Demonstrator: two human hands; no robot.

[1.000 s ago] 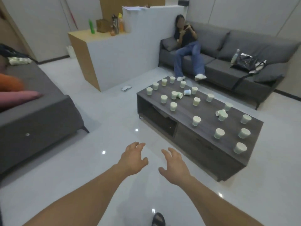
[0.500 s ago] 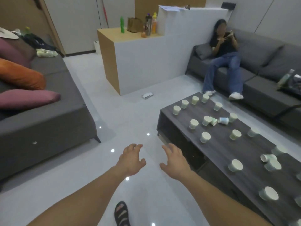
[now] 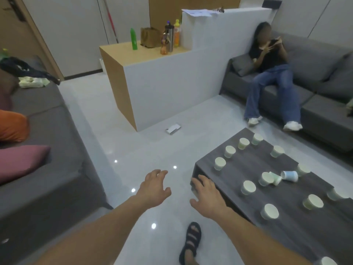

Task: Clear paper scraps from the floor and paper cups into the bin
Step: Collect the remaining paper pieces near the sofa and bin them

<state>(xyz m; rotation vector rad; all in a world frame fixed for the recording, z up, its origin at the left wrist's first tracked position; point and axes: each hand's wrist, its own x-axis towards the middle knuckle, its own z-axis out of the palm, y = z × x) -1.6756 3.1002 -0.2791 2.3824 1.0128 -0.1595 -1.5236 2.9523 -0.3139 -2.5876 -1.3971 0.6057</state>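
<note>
The person has walked forward in the last second: the dark coffee table [image 3: 254, 165] now sits close at the right, and the white paper scrap [image 3: 173, 128] lies on the floor beyond the table's left end, nearer than before, likely the first pickup. The left hand [image 3: 154, 190] and right hand [image 3: 207, 196] reach forward, fingers spread, holding nothing, the right over the table's nearest corner; paper cups [image 3: 219, 163] dot the tabletop, two tipped over. No bin shows, and no writing is legible.

place: probably office lounge | grey sofas [image 3: 324, 104] | coffee table [image 3: 238, 165] | reception counter [image 3: 162, 83]
</note>
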